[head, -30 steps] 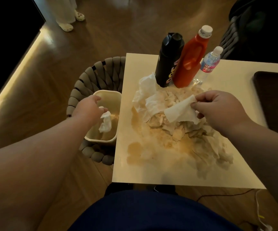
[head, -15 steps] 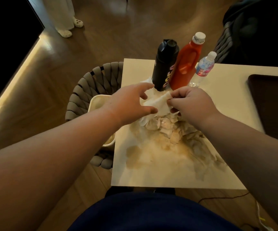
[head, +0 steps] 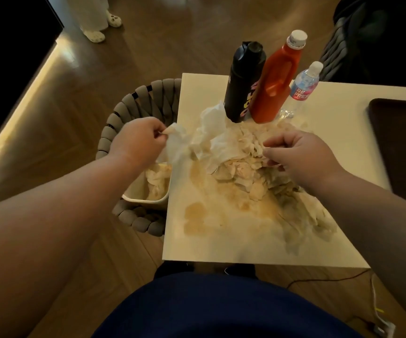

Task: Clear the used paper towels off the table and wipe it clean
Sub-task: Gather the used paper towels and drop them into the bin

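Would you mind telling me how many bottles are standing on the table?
3: a black bottle at the back, a red bottle just right of it, and a small clear water bottle further right. None seems hidden.

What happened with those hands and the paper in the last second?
The left hand left the bin, took the white paper towel from the right hand into its grip and draws it leftward. The right hand let go and dropped to the pile. Bottles and brown spill stayed put.

Dim warm light; bright strip glare at floor [head: 14, 132] left; wide-angle edge bending; soft focus.
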Demonstrator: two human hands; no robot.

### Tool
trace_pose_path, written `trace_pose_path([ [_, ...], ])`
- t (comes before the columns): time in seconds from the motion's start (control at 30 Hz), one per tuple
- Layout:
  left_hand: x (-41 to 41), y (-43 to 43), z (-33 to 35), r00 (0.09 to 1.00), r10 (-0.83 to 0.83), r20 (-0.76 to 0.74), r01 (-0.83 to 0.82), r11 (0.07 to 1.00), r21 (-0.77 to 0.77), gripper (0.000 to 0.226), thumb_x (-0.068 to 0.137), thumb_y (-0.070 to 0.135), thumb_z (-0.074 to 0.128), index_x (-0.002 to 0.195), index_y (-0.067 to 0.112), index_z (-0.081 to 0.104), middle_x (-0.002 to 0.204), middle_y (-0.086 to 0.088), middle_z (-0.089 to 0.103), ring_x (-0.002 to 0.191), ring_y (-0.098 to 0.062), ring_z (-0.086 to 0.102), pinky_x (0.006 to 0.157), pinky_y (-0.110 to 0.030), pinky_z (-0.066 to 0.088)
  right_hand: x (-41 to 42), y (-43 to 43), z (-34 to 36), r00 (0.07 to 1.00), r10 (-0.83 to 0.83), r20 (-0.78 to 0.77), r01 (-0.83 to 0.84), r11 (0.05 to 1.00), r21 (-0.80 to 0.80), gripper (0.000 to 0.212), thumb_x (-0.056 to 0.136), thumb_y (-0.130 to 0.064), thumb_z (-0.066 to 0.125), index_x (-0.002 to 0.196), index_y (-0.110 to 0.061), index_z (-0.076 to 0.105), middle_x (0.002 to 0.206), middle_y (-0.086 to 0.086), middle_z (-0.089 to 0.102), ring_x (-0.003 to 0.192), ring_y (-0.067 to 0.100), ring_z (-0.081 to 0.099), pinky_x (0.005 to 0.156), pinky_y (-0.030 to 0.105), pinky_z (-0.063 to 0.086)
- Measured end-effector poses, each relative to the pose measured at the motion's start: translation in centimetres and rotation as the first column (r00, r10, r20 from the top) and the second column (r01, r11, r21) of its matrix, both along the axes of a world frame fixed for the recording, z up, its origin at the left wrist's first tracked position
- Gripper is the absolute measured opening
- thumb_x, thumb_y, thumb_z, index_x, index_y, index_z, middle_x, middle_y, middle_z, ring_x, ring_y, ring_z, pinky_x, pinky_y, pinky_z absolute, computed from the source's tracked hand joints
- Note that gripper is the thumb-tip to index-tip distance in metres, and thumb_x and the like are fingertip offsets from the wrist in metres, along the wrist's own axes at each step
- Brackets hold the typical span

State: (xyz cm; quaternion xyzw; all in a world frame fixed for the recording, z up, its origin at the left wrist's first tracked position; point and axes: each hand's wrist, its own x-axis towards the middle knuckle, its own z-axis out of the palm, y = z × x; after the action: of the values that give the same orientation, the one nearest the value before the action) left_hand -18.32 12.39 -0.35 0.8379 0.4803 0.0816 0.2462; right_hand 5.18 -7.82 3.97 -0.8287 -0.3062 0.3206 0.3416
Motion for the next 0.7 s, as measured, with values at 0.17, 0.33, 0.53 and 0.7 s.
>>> trace_pose_path([
  [0.17,-3.3,2.1,-2.6,0.977,0.169,-0.133,-0.166,0.986,0.035,0.022,0.103,0.032,0.056,0.117,0.021,0.069,0.083,0.007,0.063,0.069,-0.014,0.061,0.052,-0.029,0.046,1.5,-2.3,-1.0,0.995,-0.095,0.032,0.096,0.994,-0.053,0.008,0.090,-0.025,0.074,0.097,-0.028,0.075,0.088,-0.003,0.075,0.082,0.014,0.072,0.077,0.038,0.060],
  [0.33,-4.7,2.1,-5.4,0.921,0.192,-0.340,-0.222,0.974,-0.050,0.044,0.097,0.042,0.064,0.137,0.025,0.058,0.106,-0.002,0.069,0.082,-0.022,0.068,0.062,-0.037,0.060,2.5,-4.2,-1.9,0.987,-0.159,0.027,0.160,0.985,-0.063,0.008,0.090,-0.023,0.074,0.097,-0.025,0.075,0.088,0.001,0.075,0.082,0.015,0.073,0.070,0.036,0.060],
  [0.53,-2.0,-0.1,-6.4,0.926,0.112,-0.360,-0.161,0.981,-0.108,0.068,0.090,0.042,0.074,0.149,0.021,0.046,0.118,-0.009,0.068,0.079,-0.014,0.061,0.060,-0.032,0.057,3.9,-6.9,-2.9,0.977,-0.193,0.094,0.202,0.973,-0.109,0.009,0.090,-0.023,0.073,0.099,-0.024,0.074,0.088,-0.002,0.073,0.081,0.014,0.070,0.057,0.020,0.047],
  [0.7,2.3,-2.0,-4.4,0.983,0.000,-0.183,-0.009,0.999,-0.049,0.054,0.092,0.047,0.070,0.139,0.028,0.055,0.119,0.003,0.068,0.087,-0.014,0.066,0.070,-0.037,0.061,5.0,-10.0,-4.5,0.958,-0.217,0.189,0.257,0.940,-0.225,0.013,0.088,-0.027,0.075,0.101,-0.027,0.074,0.097,-0.006,0.070,0.086,0.012,0.064,0.065,0.026,0.045],
])
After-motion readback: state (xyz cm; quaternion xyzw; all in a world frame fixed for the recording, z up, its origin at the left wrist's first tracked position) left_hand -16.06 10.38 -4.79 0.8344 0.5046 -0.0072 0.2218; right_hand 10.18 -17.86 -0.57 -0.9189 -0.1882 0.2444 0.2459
